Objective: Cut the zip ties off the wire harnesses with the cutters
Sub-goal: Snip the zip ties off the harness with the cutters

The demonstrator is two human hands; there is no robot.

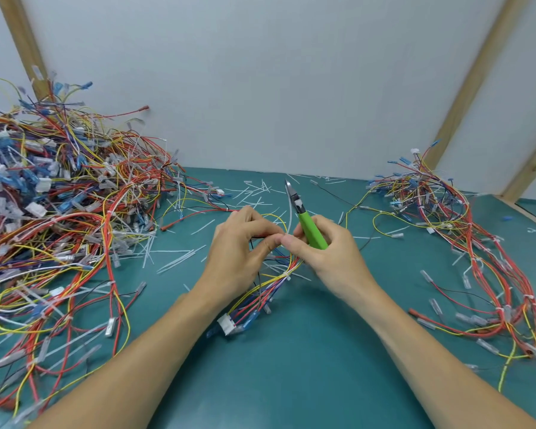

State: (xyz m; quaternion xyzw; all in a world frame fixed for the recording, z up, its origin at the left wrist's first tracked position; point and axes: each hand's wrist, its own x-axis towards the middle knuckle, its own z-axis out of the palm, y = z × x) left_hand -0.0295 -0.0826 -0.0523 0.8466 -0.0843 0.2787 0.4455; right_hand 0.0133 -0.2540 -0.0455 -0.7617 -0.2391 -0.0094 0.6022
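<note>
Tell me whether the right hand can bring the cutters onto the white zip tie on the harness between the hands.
Probably yes. The right hand grips the green cutters, blades pointing up and away; the zip tie sits uncovered just below, so tilting them down should do.

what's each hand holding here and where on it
Right hand grips the cutters by their green handles, blades pointing up. Left hand pinches the wires of the wire harness near its upper end.

Bright, even light; soft shadows under the forearms on the table [291,366]. Wide-angle bending toward 3 and 9 o'clock; edges slightly soft.
</note>
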